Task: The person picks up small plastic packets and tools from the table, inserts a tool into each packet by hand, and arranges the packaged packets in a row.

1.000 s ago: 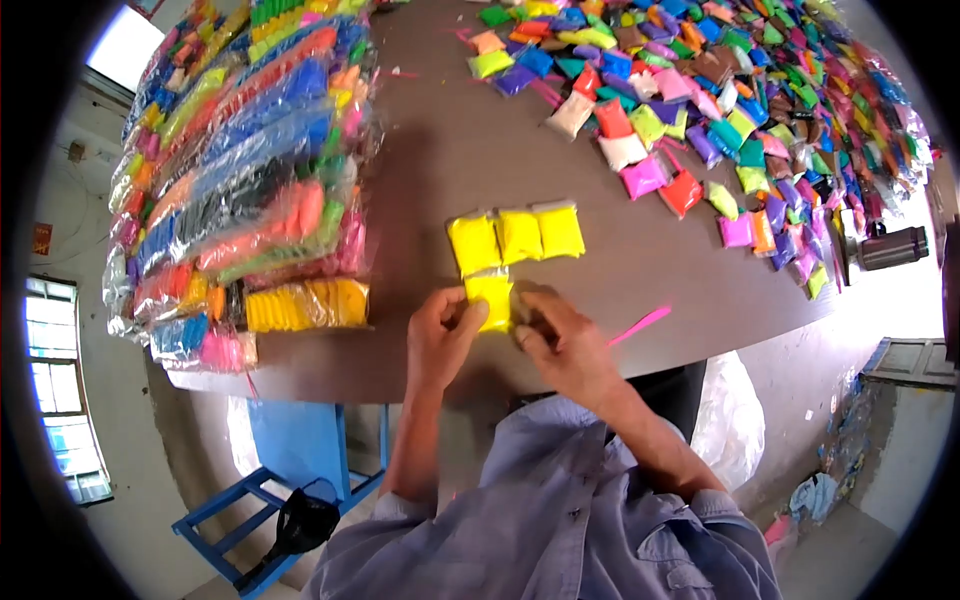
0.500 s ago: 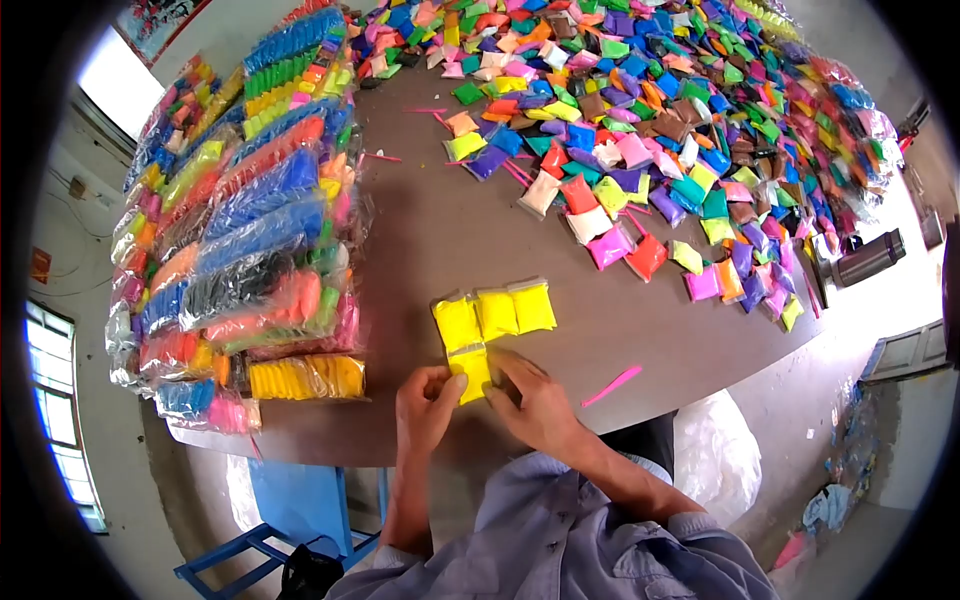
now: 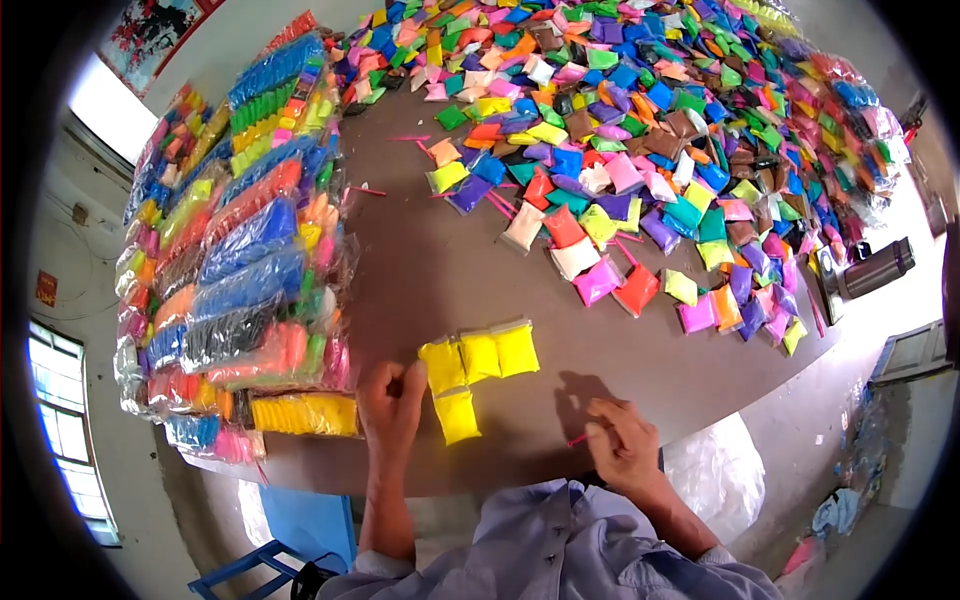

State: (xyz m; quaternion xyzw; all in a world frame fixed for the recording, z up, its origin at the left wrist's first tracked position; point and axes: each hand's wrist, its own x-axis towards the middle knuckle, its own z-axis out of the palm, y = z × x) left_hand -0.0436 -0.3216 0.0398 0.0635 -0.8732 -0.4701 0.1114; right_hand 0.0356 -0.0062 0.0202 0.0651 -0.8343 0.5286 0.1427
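Several yellow packets [image 3: 480,356] lie flat on the brown table in an L shape, three across the top and one below at the left. My left hand [image 3: 390,405] is just left of them, fingers curled, thumb near the upper left packet's edge; nothing shows in it. To the right of the packets, my right hand [image 3: 625,447] hovers low with bent fingers, thumb and forefinger a little apart. Beneath its fingertips, one end of a thin pink strip [image 3: 577,440] shows; the hand hides the rest.
Clear bags of coloured packets [image 3: 250,240] are stacked along the left. Loose coloured packets [image 3: 600,150] heap across the back and right. A metal flask [image 3: 875,268] lies at the right edge. A blue chair [image 3: 305,525] stands below the table's front left.
Both hands have left the lower yellow packet. My left hand moved left, my right hand moved right over the pink strip. The view has shifted slightly.
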